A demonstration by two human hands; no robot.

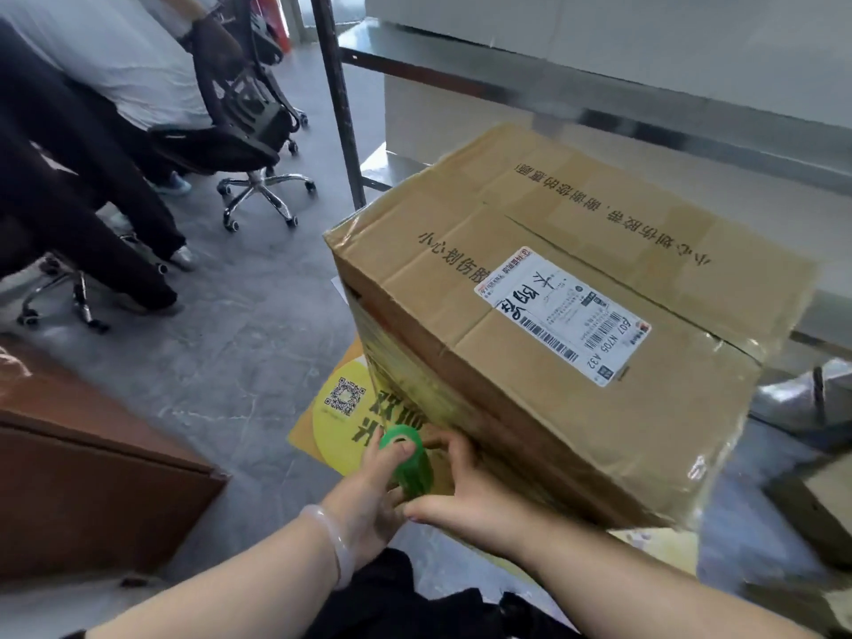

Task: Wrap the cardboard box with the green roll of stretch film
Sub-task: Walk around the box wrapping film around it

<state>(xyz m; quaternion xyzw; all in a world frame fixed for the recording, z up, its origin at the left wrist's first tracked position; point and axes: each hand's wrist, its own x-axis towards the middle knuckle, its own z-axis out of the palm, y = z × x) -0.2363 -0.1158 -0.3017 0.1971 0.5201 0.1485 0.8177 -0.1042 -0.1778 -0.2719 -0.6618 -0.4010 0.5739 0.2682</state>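
Observation:
A big cardboard box (576, 288) with a white shipping label (562, 313) on top stands on the floor. Its near left side face shows glossy greenish film wrapped over it. The green roll of stretch film (408, 458) is held upright against the box's lower near corner. My left hand (369, 495), with a pale bangle on the wrist, grips the roll from the left, thumb on its top end. My right hand (461, 495) holds the roll from the right, fingers touching the box's lower edge.
A yellow floor sticker (336, 408) with a QR code lies under the box. A brown cabinet (92, 477) stands at left. Seated people and office chairs (249, 131) fill the upper left. A metal shelf post (339, 99) and shelving rise behind the box.

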